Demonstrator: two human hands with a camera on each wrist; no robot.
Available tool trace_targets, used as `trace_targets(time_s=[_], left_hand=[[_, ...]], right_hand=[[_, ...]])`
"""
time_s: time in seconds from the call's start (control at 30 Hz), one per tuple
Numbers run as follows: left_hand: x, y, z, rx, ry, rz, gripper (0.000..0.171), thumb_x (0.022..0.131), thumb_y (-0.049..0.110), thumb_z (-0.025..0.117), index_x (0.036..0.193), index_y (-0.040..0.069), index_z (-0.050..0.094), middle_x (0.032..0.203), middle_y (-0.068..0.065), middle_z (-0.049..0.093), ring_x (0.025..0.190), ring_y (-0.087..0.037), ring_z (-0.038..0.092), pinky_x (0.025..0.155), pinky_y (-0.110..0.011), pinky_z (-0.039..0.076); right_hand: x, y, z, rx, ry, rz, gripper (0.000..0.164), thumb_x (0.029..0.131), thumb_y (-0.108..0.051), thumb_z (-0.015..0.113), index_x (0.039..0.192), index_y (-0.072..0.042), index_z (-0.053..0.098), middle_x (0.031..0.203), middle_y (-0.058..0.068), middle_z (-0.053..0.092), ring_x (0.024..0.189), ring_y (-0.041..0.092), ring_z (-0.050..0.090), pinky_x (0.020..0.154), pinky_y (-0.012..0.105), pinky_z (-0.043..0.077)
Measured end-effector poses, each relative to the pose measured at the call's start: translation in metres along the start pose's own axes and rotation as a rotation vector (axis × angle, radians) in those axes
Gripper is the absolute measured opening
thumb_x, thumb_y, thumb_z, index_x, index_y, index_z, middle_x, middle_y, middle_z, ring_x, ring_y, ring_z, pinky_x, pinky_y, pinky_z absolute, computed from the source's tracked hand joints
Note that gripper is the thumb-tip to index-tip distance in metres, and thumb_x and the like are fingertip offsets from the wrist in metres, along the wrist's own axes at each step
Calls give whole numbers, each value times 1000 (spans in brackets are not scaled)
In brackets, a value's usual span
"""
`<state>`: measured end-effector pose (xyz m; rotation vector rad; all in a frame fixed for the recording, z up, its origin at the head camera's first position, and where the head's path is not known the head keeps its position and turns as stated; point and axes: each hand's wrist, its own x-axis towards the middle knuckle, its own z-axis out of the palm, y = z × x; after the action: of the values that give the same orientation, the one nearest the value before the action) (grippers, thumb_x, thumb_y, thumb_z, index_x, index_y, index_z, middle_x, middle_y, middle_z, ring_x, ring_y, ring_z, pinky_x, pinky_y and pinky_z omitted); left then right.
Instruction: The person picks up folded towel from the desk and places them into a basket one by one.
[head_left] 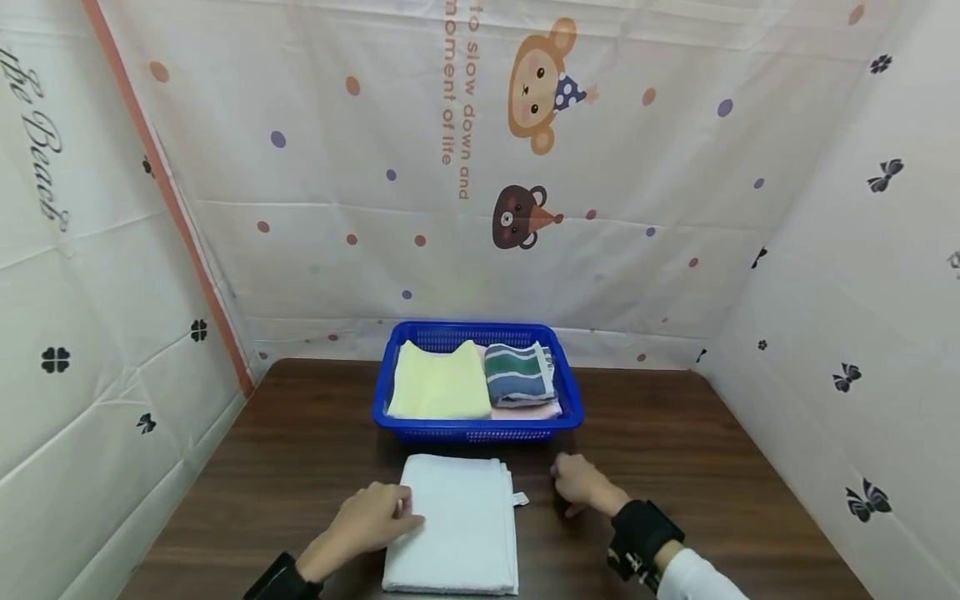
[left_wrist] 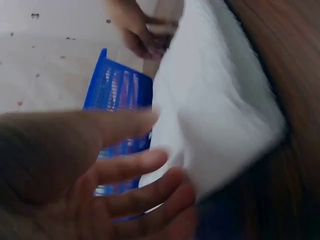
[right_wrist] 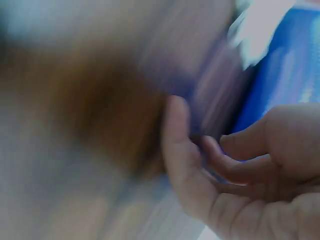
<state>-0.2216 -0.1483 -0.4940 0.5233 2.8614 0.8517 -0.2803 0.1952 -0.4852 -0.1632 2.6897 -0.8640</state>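
A folded white towel [head_left: 457, 525] lies on the table in front of the basket, a small white tag sticking out at its right side. My left hand [head_left: 367, 521] is at the towel's left edge, fingers apart and loosely bent; the left wrist view shows the fingertips [left_wrist: 157, 160] at the cloth without gripping it. To the right of the towel, apart from it, my right hand [head_left: 588, 483] hovers near the tabletop. Its fingers are loosely curled and its thumb [right_wrist: 177, 135] extends, with nothing held. The right wrist view is badly blurred.
Behind the towel stands a blue plastic basket [head_left: 480, 430]. Inside are a folded yellow cloth [head_left: 438, 383], a blue-green striped towel [head_left: 517, 375] and a pink cloth [head_left: 528, 412] beneath. The brown wooden table [head_left: 675, 450] is surrounded by white printed curtains [head_left: 322, 275].
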Motion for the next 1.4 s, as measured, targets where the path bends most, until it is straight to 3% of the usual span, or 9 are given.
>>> trace_targets(time_s=[0.1,0.23,0.4,0.53,0.63,0.77,1.03,1.17,1.4], left_hand=[[-8,-3,2,103,107,-123,32,88,31,78,71,15,56,59,4,47,51,-11,43,45,-26,33],[-11,-6,11,37,51,-134,33,89,32,77,93,1,68,80,-7,67,68,-21,62,55,-40,51],[-15,-12,16,-341,-26,-48,38,93,24,72,110,-9,62,89,-10,69,74,-18,66,58,-35,58],[-18,-16,12,-707,-126,-181,46,98,19,65,122,-16,51,94,-11,69,80,-15,68,66,-33,62],[-17,-17,10,-843,-182,-303,52,99,19,63,129,-19,45,100,-12,71,85,-16,69,73,-36,64],[-16,-17,10,-859,-199,-339,49,98,16,62,129,-17,45,97,-9,72,81,-15,69,71,-33,63],[-11,-13,11,-823,-168,-413,41,98,17,62,124,-13,52,91,-12,67,73,-16,67,65,-33,63],[-6,-12,11,-827,-190,-447,41,100,26,62,121,-9,57,92,-12,66,72,-16,68,65,-31,63],[-12,-7,-4,-906,-252,-330,37,100,22,62,122,-6,52,88,-8,69,69,-15,68,61,-29,62]], right_hand=[[-3,-9,19,66,-120,4,38,107,-30,50,86,-2,62,77,14,65,62,28,68,48,37,59],[14,4,53,48,-236,-62,54,92,-63,64,81,-11,66,66,6,66,52,20,68,44,33,57],[19,-7,67,27,-193,-172,48,85,-54,79,88,-8,66,68,2,60,48,14,62,46,27,53],[-4,-33,53,33,-128,-260,37,89,-37,79,87,-4,62,70,-2,52,56,9,49,50,22,39],[-17,-42,47,100,-102,-304,29,90,-26,78,88,-2,61,74,-2,51,62,8,44,54,20,34],[-25,-43,45,261,-148,-250,27,94,-23,74,101,0,60,80,0,62,67,7,53,54,22,45],[-28,-25,39,626,-304,57,46,101,-35,64,123,5,59,97,9,71,73,15,72,64,31,63],[-29,-18,39,695,-386,79,36,101,-29,65,117,3,68,91,5,76,75,12,74,66,25,63],[-39,-29,36,715,-339,-12,19,98,-16,66,108,0,61,84,3,75,71,11,71,57,24,60]])
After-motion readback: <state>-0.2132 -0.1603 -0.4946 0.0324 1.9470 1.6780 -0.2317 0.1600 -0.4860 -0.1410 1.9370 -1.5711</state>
